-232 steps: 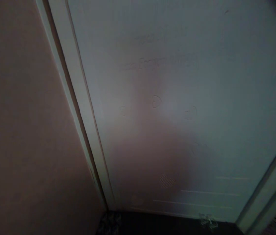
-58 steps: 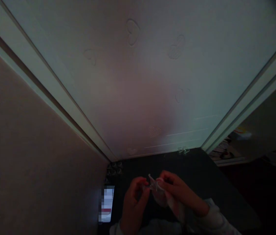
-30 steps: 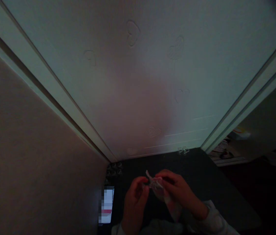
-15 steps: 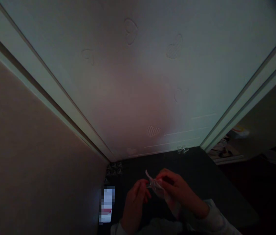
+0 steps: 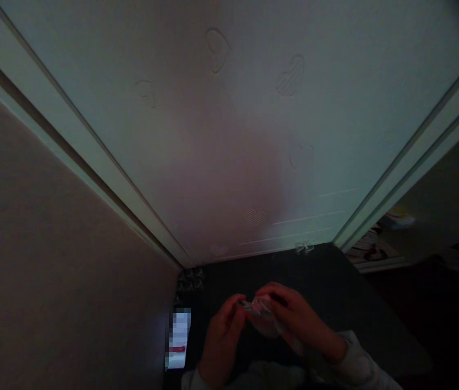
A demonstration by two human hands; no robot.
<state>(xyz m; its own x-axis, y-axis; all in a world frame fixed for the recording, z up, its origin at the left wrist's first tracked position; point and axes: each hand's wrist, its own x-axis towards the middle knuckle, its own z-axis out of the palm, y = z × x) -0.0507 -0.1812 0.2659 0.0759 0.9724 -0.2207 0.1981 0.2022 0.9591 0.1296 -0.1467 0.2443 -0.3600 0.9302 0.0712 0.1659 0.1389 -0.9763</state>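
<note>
In dim light, low in the head view, both hands meet over a dark tabletop (image 5: 335, 281). My left hand (image 5: 223, 336) and my right hand (image 5: 298, 319) each pinch a small clear plastic packet (image 5: 259, 311) between them. The packet looks crinkled and hangs down a little under my right fingers. What is inside it cannot be made out. Pale sleeves cover both wrists.
A lit phone screen (image 5: 178, 338) lies at the table's left edge. A pale door (image 5: 253, 135) with heart-shaped marks stands right behind the table, a brownish wall (image 5: 50, 260) to the left. Small clear items (image 5: 304, 248) sit at the table's back edge, and papers (image 5: 369, 249) lie at the right.
The view dropped from the bare door to the table and hands. In the last second the packet's upstanding corner has folded down between my fingers; the hands stayed in place.
</note>
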